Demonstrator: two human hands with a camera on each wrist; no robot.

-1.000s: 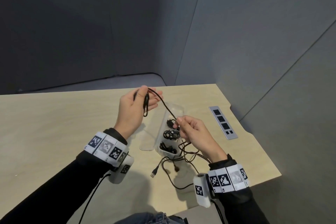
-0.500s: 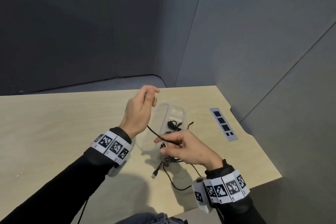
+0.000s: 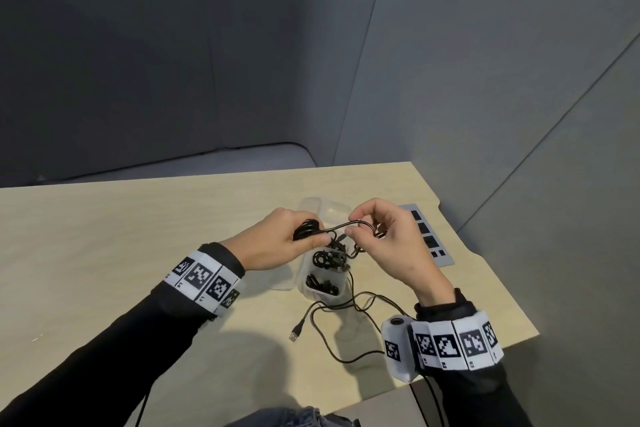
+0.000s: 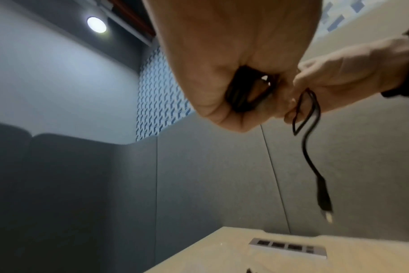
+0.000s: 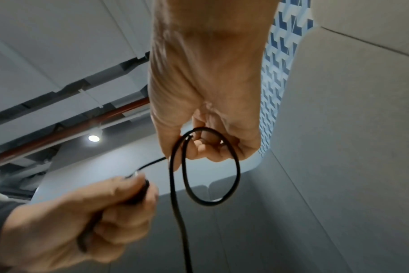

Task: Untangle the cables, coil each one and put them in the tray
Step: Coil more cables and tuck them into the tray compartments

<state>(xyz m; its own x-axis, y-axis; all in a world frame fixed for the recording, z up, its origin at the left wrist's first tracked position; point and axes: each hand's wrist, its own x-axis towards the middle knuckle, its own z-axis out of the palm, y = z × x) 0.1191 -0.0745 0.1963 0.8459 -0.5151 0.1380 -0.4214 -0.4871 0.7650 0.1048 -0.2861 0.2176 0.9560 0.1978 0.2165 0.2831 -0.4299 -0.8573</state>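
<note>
My left hand (image 3: 317, 237) grips a small coil of black cable (image 3: 306, 228) above the clear tray (image 3: 325, 205). A short span of the same cable (image 3: 337, 227) runs to my right hand (image 3: 355, 224), which pinches a loop of it close beside the left. In the right wrist view the loop (image 5: 213, 166) hangs from the right hand (image 5: 206, 110). In the left wrist view the cable's tail with its plug (image 4: 323, 199) dangles below the left hand (image 4: 234, 73). Coiled black cables (image 3: 325, 260) lie in the tray's near compartments.
More loose black cable (image 3: 346, 303) lies tangled on the wooden table in front of the tray, with a USB plug (image 3: 295, 336) at its near end. A grey socket panel (image 3: 429, 239) is set into the table at the right. Grey walls enclose the desk.
The left hand came down from its raised position and the right hand rose and moved away from me. Both now meet above the tray with the cable drawn into a loop between them.
</note>
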